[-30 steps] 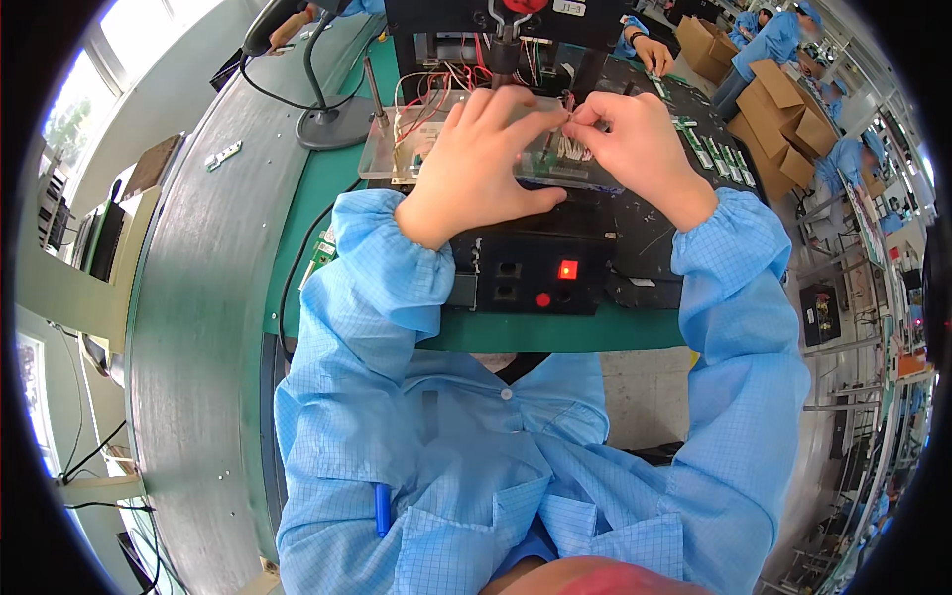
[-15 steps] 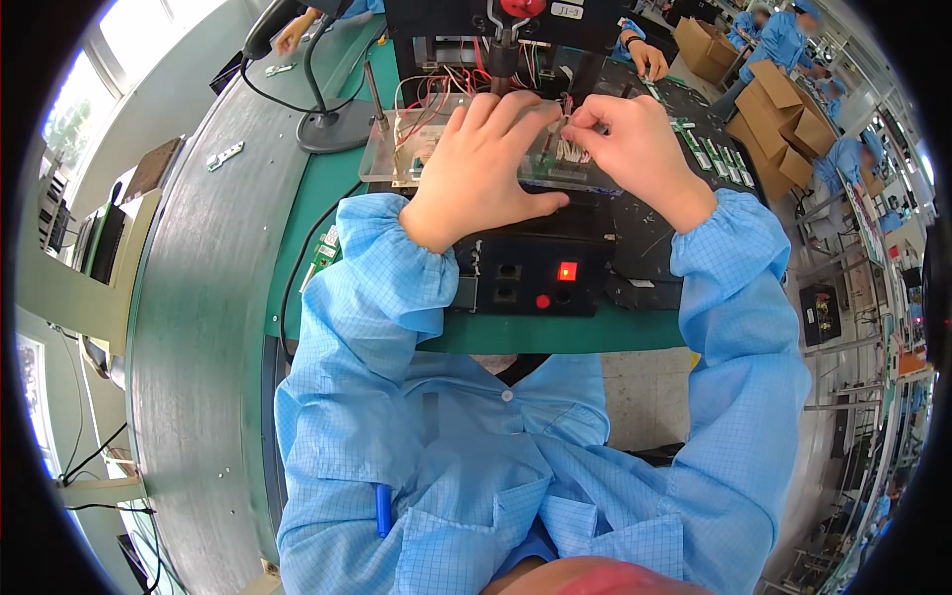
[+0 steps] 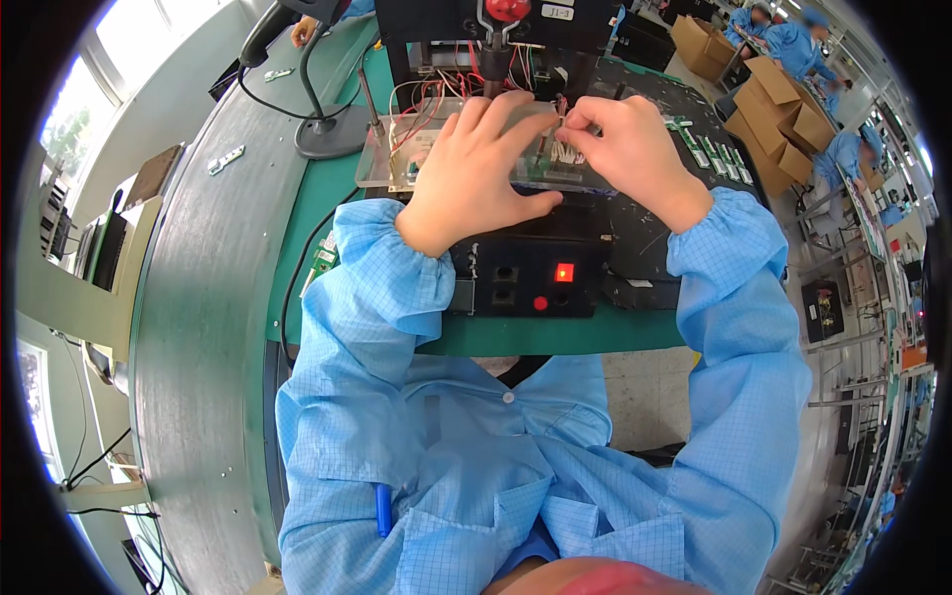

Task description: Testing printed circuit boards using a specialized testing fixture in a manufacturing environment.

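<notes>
A clear plastic plate [image 3: 373, 167], with red and white wires [image 3: 428, 101] massed along its far side, is seen just beyond a black box [image 3: 526, 283] marked by a lit red square [image 3: 564, 273]. The left hand [image 3: 468, 178] is held palm-down over the plate, fingers spread, thumb apart. The right hand [image 3: 640, 147] is angled inward, thumb and forefinger pressed together; anything pinched cannot be made out.

A white label [image 3: 557, 12] with one short line of dark characters stands on the upper black panel [image 3: 593, 30] of the machine. Pale patches on the green circuit boards [image 3: 716, 162] may be printed, but are too small to read.
</notes>
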`<state>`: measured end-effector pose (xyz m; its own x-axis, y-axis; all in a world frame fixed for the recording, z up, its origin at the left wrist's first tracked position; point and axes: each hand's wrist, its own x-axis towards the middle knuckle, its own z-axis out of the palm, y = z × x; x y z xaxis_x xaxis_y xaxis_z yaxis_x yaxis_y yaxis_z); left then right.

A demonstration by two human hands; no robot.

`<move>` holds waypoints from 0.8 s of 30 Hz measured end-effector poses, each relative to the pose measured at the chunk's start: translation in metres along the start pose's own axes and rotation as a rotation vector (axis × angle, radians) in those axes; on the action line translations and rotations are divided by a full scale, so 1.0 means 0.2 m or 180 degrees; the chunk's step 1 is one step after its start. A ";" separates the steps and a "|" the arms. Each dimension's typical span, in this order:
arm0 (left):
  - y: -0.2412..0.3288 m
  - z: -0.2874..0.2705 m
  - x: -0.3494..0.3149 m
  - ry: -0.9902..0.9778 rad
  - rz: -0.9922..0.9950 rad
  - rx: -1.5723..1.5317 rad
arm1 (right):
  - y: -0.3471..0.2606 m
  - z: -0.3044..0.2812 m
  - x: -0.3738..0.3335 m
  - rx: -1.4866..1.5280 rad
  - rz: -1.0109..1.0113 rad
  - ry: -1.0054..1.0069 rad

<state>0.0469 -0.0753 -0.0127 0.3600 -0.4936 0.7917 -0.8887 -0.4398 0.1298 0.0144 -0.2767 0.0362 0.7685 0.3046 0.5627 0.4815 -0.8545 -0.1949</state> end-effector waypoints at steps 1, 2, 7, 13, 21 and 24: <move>-0.01 0.00 0.00 -0.0017 0.0001 -0.0039 | 0.01 0.00 0.00 0.0005 -0.0005 0.0026; -0.01 -0.01 0.00 -0.0032 0.0003 -0.0075 | 0.01 0.01 0.00 0.0011 -0.0013 0.0054; -0.01 0.00 0.00 -0.0109 0.0084 0.0083 | 0.01 0.00 0.00 -0.0035 -0.0010 0.0036; -0.05 -0.01 -0.03 0.0577 -0.0099 -0.0867 | -0.05 -0.03 0.01 -0.0162 -0.0160 0.0459; -0.09 -0.14 -0.08 0.1127 -0.0504 -0.3473 | -0.43 -0.22 0.30 -0.1062 -0.1452 0.1373; -0.03 -0.27 -0.15 0.0546 -0.0200 -0.3119 | -0.34 -0.19 0.46 -0.1345 -0.2032 0.1677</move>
<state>0.0251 -0.0174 -0.0047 0.4371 -0.3417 0.8319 -0.7392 0.3904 0.5488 0.0366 -0.2071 0.1311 0.0702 0.6281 0.7750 0.4741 -0.7045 0.5281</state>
